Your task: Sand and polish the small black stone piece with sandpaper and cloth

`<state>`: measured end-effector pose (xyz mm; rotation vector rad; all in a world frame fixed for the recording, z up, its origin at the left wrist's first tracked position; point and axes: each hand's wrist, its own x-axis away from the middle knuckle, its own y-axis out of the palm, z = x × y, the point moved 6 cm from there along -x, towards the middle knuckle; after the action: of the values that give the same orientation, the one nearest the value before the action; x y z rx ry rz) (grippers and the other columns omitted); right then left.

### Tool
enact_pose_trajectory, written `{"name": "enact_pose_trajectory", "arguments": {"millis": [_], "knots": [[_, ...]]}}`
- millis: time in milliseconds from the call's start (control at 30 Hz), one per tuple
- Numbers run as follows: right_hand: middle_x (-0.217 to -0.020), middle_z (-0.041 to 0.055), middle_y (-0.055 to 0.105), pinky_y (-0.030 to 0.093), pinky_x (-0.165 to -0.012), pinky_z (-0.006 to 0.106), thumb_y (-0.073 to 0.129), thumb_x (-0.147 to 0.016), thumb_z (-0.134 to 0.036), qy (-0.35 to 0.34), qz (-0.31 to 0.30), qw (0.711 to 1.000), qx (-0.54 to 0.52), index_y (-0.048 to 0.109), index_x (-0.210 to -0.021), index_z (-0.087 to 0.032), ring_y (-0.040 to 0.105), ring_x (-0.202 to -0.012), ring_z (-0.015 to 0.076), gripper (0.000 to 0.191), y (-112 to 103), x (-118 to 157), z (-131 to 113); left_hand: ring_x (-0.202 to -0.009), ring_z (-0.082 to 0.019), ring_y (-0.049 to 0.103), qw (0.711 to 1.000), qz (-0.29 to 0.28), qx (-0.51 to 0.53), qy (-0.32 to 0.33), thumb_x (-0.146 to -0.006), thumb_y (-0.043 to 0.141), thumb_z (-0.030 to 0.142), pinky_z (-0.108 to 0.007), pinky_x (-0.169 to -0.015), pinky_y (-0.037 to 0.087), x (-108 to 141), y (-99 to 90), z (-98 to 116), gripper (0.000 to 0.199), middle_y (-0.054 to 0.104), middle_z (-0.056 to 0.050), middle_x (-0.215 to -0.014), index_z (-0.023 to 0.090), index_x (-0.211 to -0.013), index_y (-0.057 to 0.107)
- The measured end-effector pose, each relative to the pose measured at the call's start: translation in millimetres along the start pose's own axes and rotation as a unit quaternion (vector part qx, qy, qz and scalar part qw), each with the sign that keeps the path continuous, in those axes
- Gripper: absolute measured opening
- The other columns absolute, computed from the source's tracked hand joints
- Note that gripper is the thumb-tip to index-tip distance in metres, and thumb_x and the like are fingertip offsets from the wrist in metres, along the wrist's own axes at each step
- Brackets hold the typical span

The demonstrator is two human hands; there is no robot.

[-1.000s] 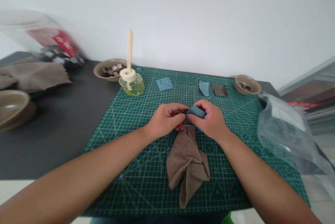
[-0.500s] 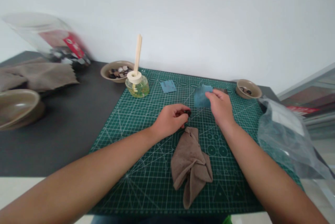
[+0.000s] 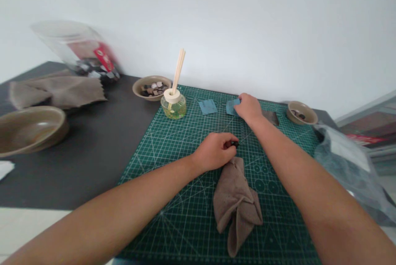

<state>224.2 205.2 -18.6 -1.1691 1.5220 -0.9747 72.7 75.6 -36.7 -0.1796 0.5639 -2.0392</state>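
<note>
My left hand point(image 3: 217, 150) pinches a small dark piece point(image 3: 235, 143) above the green cutting mat point(image 3: 173, 149). Just below that hand, a crumpled brown cloth point(image 3: 236, 203) lies on the mat. Farther back, my right hand point(image 3: 248, 107) has its fingers closed on the edge of a blue square point(image 3: 231, 107), which is at the mat's surface. A second blue square point(image 3: 208, 107) lies flat to the left of it. To the right of my right hand is a dark flat piece point(image 3: 271, 117), partly hidden by the wrist.
A reed diffuser point(image 3: 174, 104) stands at the mat's back left, beside a bowl of pieces point(image 3: 152, 87). Another small bowl point(image 3: 301, 113) and a clear plastic bag point(image 3: 349, 162) are at right. A large bowl point(image 3: 34, 131), brown cloth point(image 3: 58, 91) and clear container point(image 3: 77, 50) are at left.
My right hand has moved back and left, bringing the blue square from the air down to the mat. My left hand still pinches the dark piece. The whole view has shifted slightly.
</note>
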Motion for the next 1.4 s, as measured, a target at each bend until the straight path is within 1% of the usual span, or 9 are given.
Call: {"name": "enact_pose_trajectory", "arguments": {"millis": [200, 333, 667, 833, 967, 1100, 1233, 1333, 1400], "knots": [[-0.126, 0.0261, 0.061, 0.041, -0.098, 0.055, 0.060, -0.083, -0.023, -0.049, 0.033, 0.996, 0.072, 0.067, -0.120, -0.007, 0.049, -0.120, 0.0426, 0.041, -12.8, 6.6, -11.8, -0.066, -0.015, 0.065, 1.000, -0.006, -0.013, 0.013, -0.078, 0.058, 0.015, -0.024, -0.060, 0.048, -0.8, 2.1, -0.5, 0.034, 0.073, -0.001, -0.072, 0.013, -0.105, 0.078], [-0.135, 0.0242, 0.056, 0.040, -0.100, 0.053, 0.054, -0.084, -0.019, -0.105, 0.032, 0.991, 0.074, 0.065, -0.124, -0.009, 0.045, -0.125, 0.0413, 0.043, -16.5, 7.9, -37.0, -0.068, -0.017, 0.067, 1.000, -0.010, -0.019, 0.023, -0.078, 0.058, 0.015, -0.025, -0.061, 0.049, -1.1, 3.0, 0.0, 0.034, 0.074, -0.002, -0.075, 0.013, -0.106, 0.078], [-0.128, 0.0165, 0.070, 0.048, -0.099, 0.051, 0.067, -0.074, -0.024, -0.232, -0.129, 0.961, 0.080, 0.062, -0.134, -0.018, 0.063, -0.114, 0.0367, 0.060, 18.1, -4.5, -118.0, -0.070, -0.019, 0.069, 0.998, -0.028, -0.031, 0.037, -0.078, 0.057, 0.016, -0.026, -0.062, 0.051, -0.4, 6.1, -0.5, 0.038, 0.076, -0.004, -0.078, 0.014, -0.110, 0.078], [-0.120, 0.0171, 0.074, 0.052, -0.092, 0.048, 0.071, -0.071, -0.018, -0.217, -0.160, 0.960, 0.080, 0.072, -0.119, -0.018, 0.068, -0.107, 0.0359, 0.048, 21.9, -10.1, -123.7, -0.071, -0.019, 0.069, 0.998, -0.038, -0.029, 0.044, -0.077, 0.058, 0.014, -0.026, -0.063, 0.051, -0.4, 6.0, 2.6, 0.039, 0.077, -0.004, -0.080, 0.016, -0.110, 0.078], [-0.110, 0.0176, 0.076, 0.051, -0.091, 0.041, 0.062, -0.079, -0.012, -0.214, -0.125, 0.968, 0.035, 0.075, -0.101, -0.014, 0.069, -0.104, 0.0313, 0.027, 5.7, -1.0, -125.7, -0.071, -0.019, 0.069, 0.998, -0.035, -0.027, 0.046, -0.076, 0.058, 0.013, -0.026, -0.063, 0.051, -0.3, 4.6, 3.6, 0.040, 0.078, -0.004, -0.082, 0.016, -0.110, 0.079], [-0.103, 0.0099, 0.077, 0.049, -0.086, 0.035, 0.057, -0.087, -0.020, -0.202, -0.062, 0.976, -0.046, 0.074, -0.097, -0.018, 0.068, -0.099, 0.0255, 0.019, -32.2, 30.1, -112.6, -0.070, -0.019, 0.068, 0.999, -0.024, -0.016, 0.036, -0.077, 0.059, 0.014, -0.026, -0.062, 0.051, -0.3, 3.3, 1.7, 0.038, 0.077, -0.005, -0.080, 0.013, -0.109, 0.079], [-0.085, 0.0039, 0.074, 0.047, -0.071, 0.031, 0.058, -0.090, -0.029, -0.143, -0.006, 0.982, -0.120, 0.071, -0.092, -0.018, 0.065, -0.078, 0.0196, 0.016, -73.5, 82.2, -69.9, -0.067, -0.017, 0.066, 1.000, -0.014, 0.007, 0.022, -0.076, 0.060, 0.012, -0.024, -0.060, 0.049, -0.9, 2.1, -1.0, 0.034, 0.074, -0.003, -0.074, 0.012, -0.105, 0.079], [-0.076, -0.0003, 0.071, 0.046, -0.068, 0.030, 0.070, -0.081, -0.029, -0.056, 0.023, 0.945, -0.321, 0.071, -0.086, -0.020, 0.061, -0.069, 0.0170, 0.011, -82.9, 119.8, -25.4, -0.064, -0.014, 0.064, 0.999, -0.011, 0.028, 0.013, -0.076, 0.060, 0.010, -0.022, -0.058, 0.047, -1.5, 1.0, -2.9, 0.031, 0.072, -0.001, -0.070, 0.013, -0.101, 0.078], [-0.074, -0.0016, 0.070, 0.047, -0.065, 0.029, 0.074, -0.075, -0.029, 0.008, 0.009, 0.889, -0.457, 0.072, -0.087, -0.020, 0.059, -0.066, 0.0159, 0.014, -69.3, 136.8, -0.6, -0.062, -0.013, 0.063, 0.999, -0.008, 0.041, 0.004, -0.077, 0.060, 0.010, -0.021, -0.056, 0.046, -1.6, 0.4, -4.3, 0.025, 0.070, 0.001, -0.068, 0.014, -0.094, 0.077]]}}
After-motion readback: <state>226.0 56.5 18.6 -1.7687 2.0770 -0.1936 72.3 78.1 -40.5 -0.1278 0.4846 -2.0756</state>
